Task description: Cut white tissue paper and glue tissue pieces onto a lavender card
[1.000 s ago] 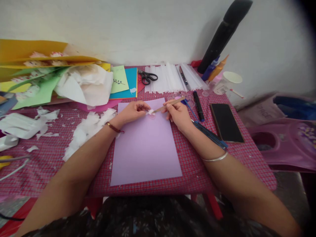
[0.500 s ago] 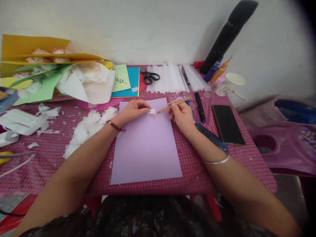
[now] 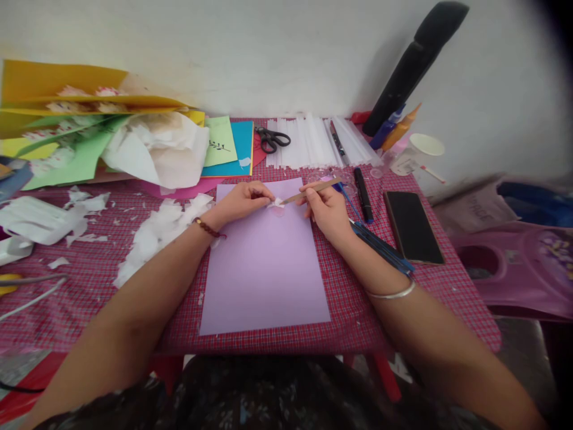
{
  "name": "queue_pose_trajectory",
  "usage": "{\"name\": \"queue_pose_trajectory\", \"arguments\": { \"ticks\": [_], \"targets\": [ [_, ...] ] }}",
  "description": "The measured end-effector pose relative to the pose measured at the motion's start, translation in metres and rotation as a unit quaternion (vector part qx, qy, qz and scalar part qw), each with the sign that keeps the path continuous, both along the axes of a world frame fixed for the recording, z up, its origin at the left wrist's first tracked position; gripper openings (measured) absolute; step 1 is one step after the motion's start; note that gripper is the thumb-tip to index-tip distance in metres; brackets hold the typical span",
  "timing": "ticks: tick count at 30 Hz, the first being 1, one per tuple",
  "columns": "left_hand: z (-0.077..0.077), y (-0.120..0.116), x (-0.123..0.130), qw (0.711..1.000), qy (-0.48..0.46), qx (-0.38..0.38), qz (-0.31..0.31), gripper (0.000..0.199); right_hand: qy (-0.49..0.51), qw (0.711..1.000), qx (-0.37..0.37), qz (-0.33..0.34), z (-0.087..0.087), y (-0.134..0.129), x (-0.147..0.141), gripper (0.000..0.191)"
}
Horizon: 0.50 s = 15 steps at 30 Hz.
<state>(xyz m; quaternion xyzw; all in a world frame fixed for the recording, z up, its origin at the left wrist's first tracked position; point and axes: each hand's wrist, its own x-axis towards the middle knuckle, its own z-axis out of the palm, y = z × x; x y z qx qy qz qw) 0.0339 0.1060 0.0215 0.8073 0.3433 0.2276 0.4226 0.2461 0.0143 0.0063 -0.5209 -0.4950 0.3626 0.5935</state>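
A lilac sheet of paper (image 3: 266, 269) lies flat on the table before me. Near its top edge is a small crumpled white paper piece (image 3: 278, 203), with a pale pinkish round patch (image 3: 278, 211) just under it. My left hand (image 3: 244, 200) pinches the left side of the white piece between thumb and fingertips. My right hand (image 3: 329, 209) is closed round a flat wooden stick (image 3: 308, 191), held slanting. The stick's narrow tip touches the white piece from the right.
Torn white paper pieces (image 3: 163, 236) are heaped left of the sheet. Behind lie black scissors (image 3: 271, 140), clear glue sticks (image 3: 308, 143) and coloured papers (image 3: 228, 143). To the right are a black marker (image 3: 363, 194), a phone (image 3: 414, 227) and a paper cup (image 3: 418, 153).
My right hand has shifted slightly left with the wooden stick, and its tip presses further onto the white paper piece. My left hand has barely moved.
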Motion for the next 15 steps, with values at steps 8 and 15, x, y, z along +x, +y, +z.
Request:
{"name": "queue_pose_trajectory", "arguments": {
  "ticks": [8, 15],
  "targets": [
    [-0.013, 0.017, -0.012, 0.970, -0.167, -0.145, 0.099, 0.018, 0.029, 0.998, -0.004, -0.049, 0.003, -0.003, 0.005, 0.021],
    [-0.005, 0.010, -0.007, 0.998, -0.041, -0.044, 0.002, 0.018, 0.003, 0.998, -0.026, -0.055, 0.001, -0.002, 0.002, 0.016]
  ]
}}
